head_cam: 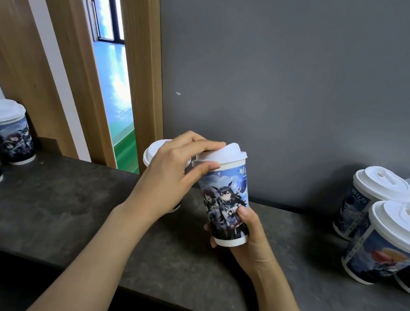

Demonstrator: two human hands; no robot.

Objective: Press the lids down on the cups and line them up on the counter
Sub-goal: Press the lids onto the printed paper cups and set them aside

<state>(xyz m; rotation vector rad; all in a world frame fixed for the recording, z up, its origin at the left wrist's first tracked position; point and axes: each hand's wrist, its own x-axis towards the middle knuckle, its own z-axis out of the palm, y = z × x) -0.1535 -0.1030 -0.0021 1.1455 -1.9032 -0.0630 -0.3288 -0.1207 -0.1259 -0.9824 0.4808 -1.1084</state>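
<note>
White lid [222, 152] pinched by left hand [168, 173] – right hand [250, 233] grips 1 raised cup [226, 202]; 6 more cups stand.

This looks like the serving side of a drinks shop or café. A long dark stone-look counter [55, 201] runs across the lower frame against a grey wall [293, 75], carrying many identical printed paper cups [374, 208] with white lids at far left and right. A wood-framed doorway [120, 73] opens at upper left.

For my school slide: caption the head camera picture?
Left hand presses a lid onto a cup held by right hand.
</note>
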